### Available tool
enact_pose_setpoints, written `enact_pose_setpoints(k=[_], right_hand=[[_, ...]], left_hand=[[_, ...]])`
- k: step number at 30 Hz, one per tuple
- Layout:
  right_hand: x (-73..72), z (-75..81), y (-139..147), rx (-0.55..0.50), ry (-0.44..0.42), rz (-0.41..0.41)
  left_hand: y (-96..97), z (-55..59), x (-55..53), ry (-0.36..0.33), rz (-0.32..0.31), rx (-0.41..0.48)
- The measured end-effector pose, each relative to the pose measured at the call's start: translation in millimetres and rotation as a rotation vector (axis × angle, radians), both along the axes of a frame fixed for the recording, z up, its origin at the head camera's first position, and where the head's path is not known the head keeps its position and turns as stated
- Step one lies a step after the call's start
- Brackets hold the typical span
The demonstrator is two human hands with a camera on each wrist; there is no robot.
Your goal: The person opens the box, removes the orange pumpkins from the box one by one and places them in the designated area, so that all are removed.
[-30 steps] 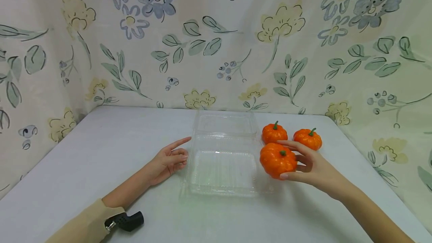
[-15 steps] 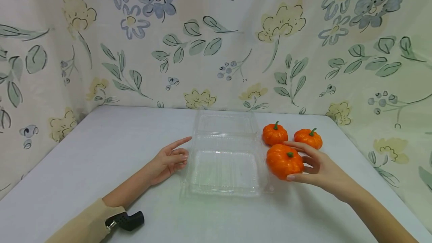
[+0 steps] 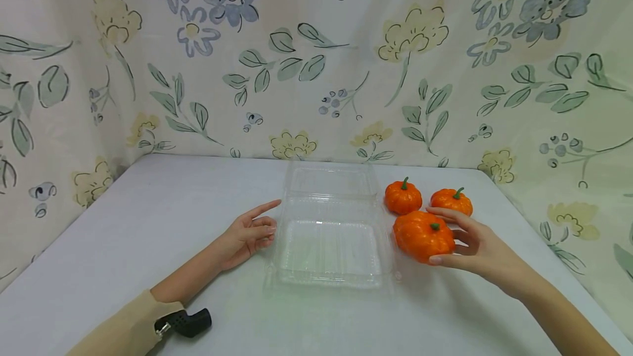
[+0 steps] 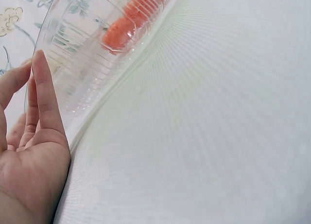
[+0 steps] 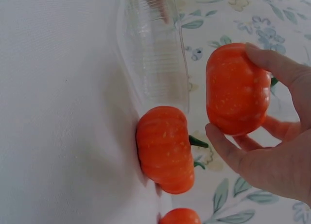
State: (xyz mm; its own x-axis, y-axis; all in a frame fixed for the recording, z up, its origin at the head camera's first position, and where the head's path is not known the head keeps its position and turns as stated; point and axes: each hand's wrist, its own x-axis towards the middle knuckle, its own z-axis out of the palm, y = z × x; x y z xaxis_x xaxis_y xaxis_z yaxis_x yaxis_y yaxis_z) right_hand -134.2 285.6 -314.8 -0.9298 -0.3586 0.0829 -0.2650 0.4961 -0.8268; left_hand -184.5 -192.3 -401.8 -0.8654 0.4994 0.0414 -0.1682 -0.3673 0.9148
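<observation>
My right hand (image 3: 487, 251) grips a small orange pumpkin (image 3: 435, 246) by its sides, thumb and fingers spread round it. In the right wrist view this pumpkin hangs above the table, apart from the other pumpkins (image 5: 165, 146) standing below it. In the head view it overlaps an orange shape on its left. Just left of the clear plastic clamshell box (image 3: 328, 251), my left hand (image 3: 249, 237) rests on the table. Its index finger points straight at the box, the other fingers bend loosely, and the left wrist view shows fingertips right at the box wall.
Two green-stemmed pumpkins sit behind the right hand, one (image 3: 403, 198) beside the box lid (image 3: 331, 181) and another (image 3: 450, 202) farther right. The lid lies folded back toward the flowered curtain (image 3: 316, 70). A black device (image 3: 183, 323) is strapped at the left sleeve.
The right hand has shifted to the right with its pumpkin, away from the box. Orange now shows farther out on that pumpkin's left side. The left hand has stayed still.
</observation>
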Motion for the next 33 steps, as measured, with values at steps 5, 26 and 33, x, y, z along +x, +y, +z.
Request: enact_pose_setpoints(k=[5, 26, 33], right_hand=[[2.1, 0.9, 5.4, -0.002, -0.016, -0.007], [0.6, -0.2, 18.4, 0.059, -0.023, -0.062], [-1.5, -2.9, 22.5, 0.055, -0.014, -0.074]], left_hand=[[0.3, 0.0, -0.6, -0.003, 0.005, -0.004], [0.6, 0.8, -0.1, -0.013, 0.011, -0.004], [1.1, 1.2, -0.1, -0.016, 0.011, -0.007]])
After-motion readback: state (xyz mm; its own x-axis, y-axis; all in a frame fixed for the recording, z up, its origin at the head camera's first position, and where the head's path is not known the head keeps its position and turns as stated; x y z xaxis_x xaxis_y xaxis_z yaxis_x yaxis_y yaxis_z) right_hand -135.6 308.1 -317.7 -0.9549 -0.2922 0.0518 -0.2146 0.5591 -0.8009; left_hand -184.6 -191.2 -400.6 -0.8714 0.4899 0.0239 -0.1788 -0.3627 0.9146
